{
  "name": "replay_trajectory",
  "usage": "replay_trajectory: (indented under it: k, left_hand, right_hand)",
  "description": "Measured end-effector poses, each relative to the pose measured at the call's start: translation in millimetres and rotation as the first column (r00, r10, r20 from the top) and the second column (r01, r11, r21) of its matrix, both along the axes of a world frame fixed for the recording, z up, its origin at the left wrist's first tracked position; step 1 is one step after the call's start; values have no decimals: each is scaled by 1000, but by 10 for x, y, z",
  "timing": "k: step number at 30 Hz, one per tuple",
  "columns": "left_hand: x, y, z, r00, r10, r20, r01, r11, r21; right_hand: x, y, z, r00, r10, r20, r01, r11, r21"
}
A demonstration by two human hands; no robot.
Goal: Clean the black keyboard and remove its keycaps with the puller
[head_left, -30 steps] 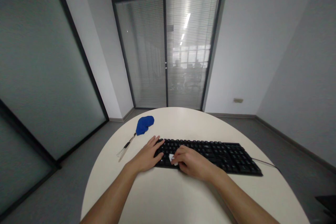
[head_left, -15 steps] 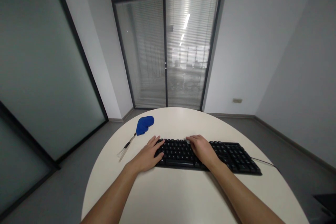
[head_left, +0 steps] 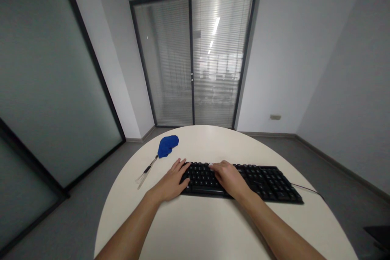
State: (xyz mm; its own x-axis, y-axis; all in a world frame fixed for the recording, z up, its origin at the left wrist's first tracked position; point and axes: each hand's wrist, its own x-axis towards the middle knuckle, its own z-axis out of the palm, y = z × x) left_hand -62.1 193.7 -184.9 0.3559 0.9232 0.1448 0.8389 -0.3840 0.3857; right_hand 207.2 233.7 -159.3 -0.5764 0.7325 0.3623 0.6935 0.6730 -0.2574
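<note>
A black keyboard (head_left: pixel 210 183) lies flat on the table in front of me. My left hand (head_left: pixel 172 180) rests on its left end, the fingers spread and the thumb on the keys near the front edge. Bent over the upper middle keys is my right hand (head_left: pixel 230 176), fingers drawn together. At its fingertips shows a small whitish bit (head_left: pixel 211 165), mostly hidden, too small to name. The right fingers seem to touch the top rows of keys. Beyond the left hand lie a blue cloth (head_left: pixel 167 145) and thin stick-like tools (head_left: pixel 146 170) with a dark band.
The round cream table (head_left: pixel 195 227) has a curved far edge. A thin cable (head_left: pixel 309 189) runs from the keyboard's right end over the table's right edge. Farther back are a glass door with blinds (head_left: pixel 191 61) and white walls; a dark object (head_left: pixel 376 233) stands low at right.
My right hand has slid a little left along the top of the keyboard, the whitish bit moving with its fingertips. My left hand stays in place on the left end.
</note>
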Motion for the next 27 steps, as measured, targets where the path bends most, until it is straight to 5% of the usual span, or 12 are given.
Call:
replay_trajectory:
  k: [12,18,27]
  left_hand:
    - [-5,8,-6,1000,-15,17,15,1000,1]
    - [7,0,7,1000,-1,8,1,1000,-6]
    - [-5,-7,7,1000,-10,25,10,1000,0]
  right_hand:
    - [-277,-234,-16,956,279,-96,-279,960,6]
    - [-304,-205,7,980,200,-23,-199,979,37]
    - [-182,-93,117,993,-80,83,73,994,85]
